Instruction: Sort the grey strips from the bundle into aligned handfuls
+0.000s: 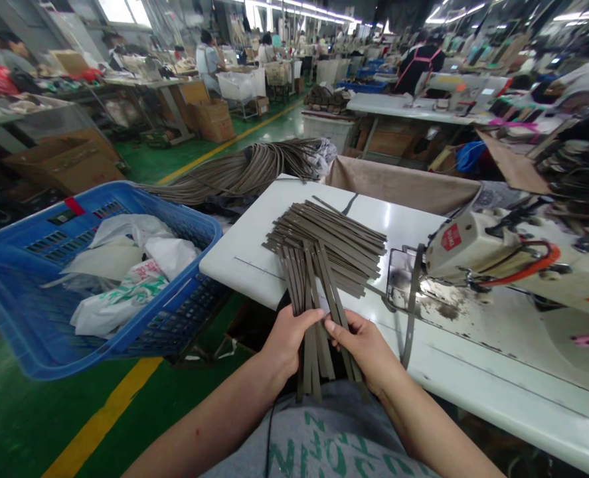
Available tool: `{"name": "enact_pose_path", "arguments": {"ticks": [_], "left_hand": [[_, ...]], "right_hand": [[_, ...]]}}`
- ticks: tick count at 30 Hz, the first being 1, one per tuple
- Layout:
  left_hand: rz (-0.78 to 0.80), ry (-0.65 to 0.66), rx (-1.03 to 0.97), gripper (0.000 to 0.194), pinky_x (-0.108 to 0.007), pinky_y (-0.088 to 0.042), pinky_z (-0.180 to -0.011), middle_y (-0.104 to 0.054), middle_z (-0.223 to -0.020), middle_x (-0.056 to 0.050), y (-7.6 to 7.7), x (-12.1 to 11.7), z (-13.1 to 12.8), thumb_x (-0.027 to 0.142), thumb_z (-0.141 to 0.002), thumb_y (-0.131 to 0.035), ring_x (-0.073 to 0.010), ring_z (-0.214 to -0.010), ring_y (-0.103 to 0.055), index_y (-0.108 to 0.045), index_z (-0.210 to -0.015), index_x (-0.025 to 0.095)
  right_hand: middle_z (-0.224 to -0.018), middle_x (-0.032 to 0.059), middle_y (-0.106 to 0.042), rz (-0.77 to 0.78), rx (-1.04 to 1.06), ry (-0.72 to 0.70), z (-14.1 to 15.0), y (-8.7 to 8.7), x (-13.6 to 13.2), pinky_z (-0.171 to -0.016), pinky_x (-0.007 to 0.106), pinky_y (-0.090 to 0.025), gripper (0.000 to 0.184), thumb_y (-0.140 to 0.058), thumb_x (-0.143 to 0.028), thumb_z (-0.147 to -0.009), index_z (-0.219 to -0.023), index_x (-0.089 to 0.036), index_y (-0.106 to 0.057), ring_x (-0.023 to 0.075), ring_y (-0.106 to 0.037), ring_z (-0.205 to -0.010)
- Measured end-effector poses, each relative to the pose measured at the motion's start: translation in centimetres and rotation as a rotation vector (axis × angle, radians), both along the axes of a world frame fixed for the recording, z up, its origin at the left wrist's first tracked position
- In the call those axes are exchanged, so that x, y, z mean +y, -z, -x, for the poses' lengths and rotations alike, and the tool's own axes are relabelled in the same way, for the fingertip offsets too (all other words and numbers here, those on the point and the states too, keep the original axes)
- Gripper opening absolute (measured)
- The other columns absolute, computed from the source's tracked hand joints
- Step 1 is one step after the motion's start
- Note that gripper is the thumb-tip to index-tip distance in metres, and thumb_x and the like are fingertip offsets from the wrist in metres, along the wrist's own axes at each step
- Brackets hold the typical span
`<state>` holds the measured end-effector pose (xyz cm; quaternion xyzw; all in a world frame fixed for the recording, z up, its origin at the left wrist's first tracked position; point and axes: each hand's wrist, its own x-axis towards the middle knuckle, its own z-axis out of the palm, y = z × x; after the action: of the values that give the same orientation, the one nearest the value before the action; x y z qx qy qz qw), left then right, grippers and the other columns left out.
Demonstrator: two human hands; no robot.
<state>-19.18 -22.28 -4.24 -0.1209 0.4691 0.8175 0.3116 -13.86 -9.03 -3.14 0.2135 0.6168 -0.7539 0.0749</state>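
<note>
Blue crate: slotted plastic crate [5, 265] beside the tabletop [244, 232], white plastic bags [119, 305] inside.
Left hand: left hand [285, 335] partly closed, thumb over the larger bunch, gripping it.
Held strips: grey-brown strips [294, 279], flat, narrow, long, fanned into two bunches; top ends lie over the pile, lower ends hang past the tabletop's near edge, above the person's lap.
Strip pile: loose pile [338, 232] on the tabletop, same colour, slanted the other way, ends uneven.
Right hand: right hand [366, 345] near the left, fingers curled, thumb and fingers pinching the smaller bunch.
Sewing machine: off-white sewing machine [453, 249] with red label, one lone strap [412, 312] standing upright at its left.
</note>
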Motion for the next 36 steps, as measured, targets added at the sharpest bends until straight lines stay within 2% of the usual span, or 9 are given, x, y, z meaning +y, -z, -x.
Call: {"name": "enact_pose_path", "arguments": {"ticks": [6, 11, 16, 19, 23, 28, 31, 34, 36], "left_hand": [[0.051, -0.121, -0.051, 0.014, -0.022, -0.047, -0.054, -0.065, -0.065, -0.005, 0.5, -0.2, 0.3, 0.02, -0.064, -0.073, -0.0127, -0.056, -0.059, -0.063, -0.071, 0.013], [-0.037, -0.094, 0.005, 0.034, -0.017, -0.037, -0.045, -0.058, -0.061, 0.002, 0.7, 0.3, 0.3, 0.022, -0.063, -0.082, -0.0075, -0.05, -0.049, -0.064, -0.09, 0.013], [0.013, -0.051, 0.061, 0.041, -0.023, -0.044, -0.044, -0.048, -0.05, 0.006, 0.8, 0.6, -0.2, 0.036, -0.059, -0.09, -0.008, -0.042, -0.045, -0.056, -0.071, 0.016], [0.019, -0.049, -0.001, 0.043, -0.024, -0.045, -0.043, -0.047, -0.047, 0.007, 1.0, 0.6, -0.4, 0.035, -0.056, -0.091, -0.0087, -0.04, -0.046, -0.055, -0.071, 0.016], [-0.039, 0.027, -0.066, 0.042, -0.031, -0.05, -0.044, -0.053, -0.049, 0.004, 0.8, 0.5, -0.5, 0.038, -0.061, -0.088, -0.0163, -0.041, -0.055, -0.057, -0.081, 0.017], [-0.054, -0.024, -0.02, 0.043, -0.022, -0.044, -0.047, -0.059, -0.06, 0.002, 0.4, 0.3, -0.3, 0.035, -0.058, -0.092, -0.0098, -0.047, -0.054, -0.061, -0.081, 0.014], [-0.036, -0.1, -0.072, 0.038, -0.021, -0.046, -0.051, -0.06, -0.061, 0.001, 0.3, -0.1, -0.1, 0.033, -0.059, -0.09, -0.0103, -0.053, -0.056, -0.06, -0.073, 0.014], [-0.022, -0.187, -0.101, 0.032, -0.021, -0.045, -0.05, -0.058, -0.061, 0.002, 0.2, -0.6, 0.0, 0.032, -0.063, -0.085, -0.0095, -0.052, -0.054, -0.062, -0.077, 0.015], [-0.044, -0.247, -0.081, 0.028, -0.02, -0.044, -0.051, -0.058, -0.063, 0.003, 0.2, -0.9, 0.2, 0.03, -0.066, -0.083, -0.0086, -0.053, -0.053, -0.063, -0.08, 0.015]], "right_hand": [[-0.068, -0.0005, -0.064, 0.066, -0.012, 0.025, 0.0, -0.1, 0.3, -0.057, 0.024, -0.04, 0.034, -0.079, -0.051, -0.071, -0.08, -0.018, -0.072, 0.0127, -0.053, -0.061], [-0.073, 0.0006, -0.068, 0.095, -0.029, 0.001, -0.2, 0.0, 0.2, -0.059, 0.025, -0.041, 0.033, -0.079, -0.047, -0.07, -0.086, -0.019, -0.074, 0.0136, -0.055, -0.063], [-0.074, -0.0001, -0.069, 0.004, 0.076, -0.109, -0.2, -0.6, 0.0, -0.063, 0.026, -0.044, 0.031, -0.077, -0.05, -0.074, -0.082, -0.02, -0.074, 0.015, -0.057, -0.067], [-0.073, -0.0004, -0.069, -0.043, 0.075, -0.146, -0.2, -0.6, 0.1, -0.061, 0.027, -0.046, 0.035, -0.076, -0.055, -0.074, -0.081, -0.021, -0.074, 0.0152, -0.057, -0.064], [-0.064, -0.0014, -0.063, -0.114, 0.039, -0.188, -0.1, 0.0, -0.1, -0.054, 0.028, -0.045, 0.037, -0.066, -0.059, -0.082, -0.081, -0.023, -0.072, 0.0154, -0.055, -0.056], [-0.083, 0.005, -0.071, -0.666, 0.243, -0.318, -0.2, -0.8, -0.6, -0.071, 0.033, -0.048, 0.022, -0.054, -0.041, -0.094, -0.093, -0.024, -0.068, 0.0225, -0.066, -0.076], [-0.094, 0.0072, -0.072, -0.927, 0.32, -0.46, 0.7, -1.8, -0.1, -0.079, 0.033, -0.047, 0.03, -0.044, -0.043, -0.1, -0.102, -0.025, -0.068, 0.0235, -0.067, -0.087], [-0.101, 0.0104, -0.069, -1.222, 0.372, -0.368, 3.0, -1.8, 1.7, -0.084, 0.035, -0.047, 0.033, -0.041, -0.041, -0.102, -0.103, -0.022, -0.068, 0.025, -0.064, -0.093], [-0.114, 0.0159, -0.065, -1.433, 0.396, -0.254, 4.8, -1.0, 3.1, -0.094, 0.04, -0.045, 0.031, -0.05, -0.036, -0.098, -0.117, -0.017, -0.064, 0.0303, -0.06, -0.106]]}}
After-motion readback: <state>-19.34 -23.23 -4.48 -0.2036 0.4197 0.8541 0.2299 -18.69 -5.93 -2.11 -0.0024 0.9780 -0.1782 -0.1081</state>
